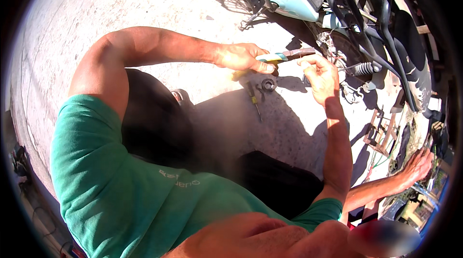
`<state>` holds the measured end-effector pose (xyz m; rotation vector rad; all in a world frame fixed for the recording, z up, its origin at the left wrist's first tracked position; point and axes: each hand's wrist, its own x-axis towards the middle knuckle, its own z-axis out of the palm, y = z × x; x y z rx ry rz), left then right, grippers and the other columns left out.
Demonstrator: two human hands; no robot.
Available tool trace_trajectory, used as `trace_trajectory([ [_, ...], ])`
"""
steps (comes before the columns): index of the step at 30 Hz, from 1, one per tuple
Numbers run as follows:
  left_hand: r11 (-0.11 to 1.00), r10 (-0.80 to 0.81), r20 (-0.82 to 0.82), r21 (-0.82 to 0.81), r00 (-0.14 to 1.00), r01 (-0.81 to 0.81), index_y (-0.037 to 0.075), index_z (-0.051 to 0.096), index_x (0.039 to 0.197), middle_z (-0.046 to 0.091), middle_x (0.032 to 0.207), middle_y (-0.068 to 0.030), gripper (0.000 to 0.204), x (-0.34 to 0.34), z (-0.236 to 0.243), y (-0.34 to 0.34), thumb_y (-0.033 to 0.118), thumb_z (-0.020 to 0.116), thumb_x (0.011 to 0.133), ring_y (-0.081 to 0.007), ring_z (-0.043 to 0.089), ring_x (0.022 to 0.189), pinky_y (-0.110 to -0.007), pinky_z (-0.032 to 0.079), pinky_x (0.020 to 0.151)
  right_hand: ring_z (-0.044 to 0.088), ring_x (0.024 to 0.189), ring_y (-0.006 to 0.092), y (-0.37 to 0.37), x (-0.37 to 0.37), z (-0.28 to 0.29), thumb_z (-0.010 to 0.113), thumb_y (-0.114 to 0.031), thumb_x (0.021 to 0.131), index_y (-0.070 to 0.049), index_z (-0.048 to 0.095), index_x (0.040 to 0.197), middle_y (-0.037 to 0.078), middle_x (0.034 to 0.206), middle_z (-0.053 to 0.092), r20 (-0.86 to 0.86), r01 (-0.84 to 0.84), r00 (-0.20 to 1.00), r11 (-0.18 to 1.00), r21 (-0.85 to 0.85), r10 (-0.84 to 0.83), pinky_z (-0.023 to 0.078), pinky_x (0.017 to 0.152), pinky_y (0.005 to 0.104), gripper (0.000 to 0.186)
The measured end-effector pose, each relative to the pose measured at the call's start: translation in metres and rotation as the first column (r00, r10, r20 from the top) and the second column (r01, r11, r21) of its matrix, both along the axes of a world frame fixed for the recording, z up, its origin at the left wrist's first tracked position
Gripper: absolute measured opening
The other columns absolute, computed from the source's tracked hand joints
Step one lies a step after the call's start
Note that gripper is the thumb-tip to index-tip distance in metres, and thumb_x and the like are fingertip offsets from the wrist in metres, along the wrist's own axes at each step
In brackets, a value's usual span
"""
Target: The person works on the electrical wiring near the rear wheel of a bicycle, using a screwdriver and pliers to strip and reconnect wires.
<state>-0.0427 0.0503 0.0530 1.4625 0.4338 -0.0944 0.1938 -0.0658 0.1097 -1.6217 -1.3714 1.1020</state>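
Note:
My left hand [248, 58] is closed around the blue-and-yellow handles of a pair of pliers [293, 54], whose dark jaws point right toward the motorcycle. Close to those jaws, my right hand [320, 77] is pinched, thumb against fingers. Whatever lies between its fingertips is too small to make out. Below the pliers, a black ring-shaped roll [268, 84], perhaps tape, lies on the ground. Beside it is a screwdriver [252, 95] with a yellow-and-black handle.
A partly dismantled motorcycle [359, 26] with black tubes, loose wires and a shock absorber spring [365, 69] fills the upper right. A rusty metal frame [381, 132] lies below it. Another person's hand [417, 166] reaches among parts at the far right. My dark-trousered legs border the ground nearby.

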Motion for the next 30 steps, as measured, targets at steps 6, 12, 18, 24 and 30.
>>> trace_trajectory([
  [6,0.983,0.164,-0.212,0.121,0.963,-0.141,0.003,0.058,0.130,0.064,0.117,-0.0157,0.055,-0.021,-0.031,0.070,0.048,0.053,0.099,-0.0158,0.062,0.082,-0.031,0.053,0.071,0.054,0.067,0.0054,-0.016,-0.005,0.022,0.067,-0.015,0.091,0.002,0.067,0.098,0.007,0.088,0.068,-0.323,-0.119,0.938,0.992,0.032,0.123,0.043,0.061,0.0201,0.018],
  [12,0.872,0.001,-0.383,0.452,0.924,0.187,-0.001,0.065,0.109,0.063,0.083,-0.0126,0.053,-0.043,-0.073,0.068,0.048,0.061,0.090,-0.0230,0.059,0.081,-0.040,0.047,0.072,0.045,0.064,0.0027,-0.001,0.023,0.002,0.063,-0.019,0.097,0.000,0.066,0.104,0.000,0.086,0.065,-0.294,0.046,0.955,0.997,0.055,-0.028,0.041,0.059,0.0198,0.021],
  [18,0.607,-0.201,-0.705,0.455,0.680,0.651,0.005,0.073,0.093,0.068,0.087,-0.0147,0.039,-0.071,-0.118,0.070,0.042,0.068,0.081,-0.0318,0.065,0.083,-0.044,0.049,0.077,0.035,0.055,0.0009,0.006,0.023,0.000,0.059,-0.021,0.099,0.001,0.065,0.104,-0.008,0.065,0.043,-0.261,0.201,0.943,0.978,-0.049,-0.207,0.027,0.049,0.0185,0.024],
  [24,0.599,-0.156,-0.338,0.715,0.928,0.361,0.005,0.072,0.099,0.067,0.100,-0.0159,0.026,-0.007,-0.049,0.077,0.027,0.068,0.084,-0.0278,0.067,0.093,-0.039,0.053,0.081,0.030,0.049,0.0011,0.004,0.057,-0.013,0.053,-0.021,0.099,0.002,0.063,0.108,-0.007,0.063,0.041,-0.302,0.416,0.851,0.902,-0.113,-0.430,0.022,0.044,0.0197,0.026],
  [30,0.372,-0.116,0.147,0.923,0.982,-0.094,0.006,0.069,0.108,0.071,0.101,-0.0126,0.028,0.079,0.035,0.063,0.028,0.066,0.091,-0.0282,0.070,0.094,-0.039,0.055,0.084,0.033,0.048,0.0051,0.004,0.085,-0.013,0.050,-0.020,0.098,-0.003,0.055,0.099,-0.003,0.064,0.043,-0.410,0.550,0.756,0.835,-0.027,-0.511,0.025,0.044,0.0231,0.017],
])
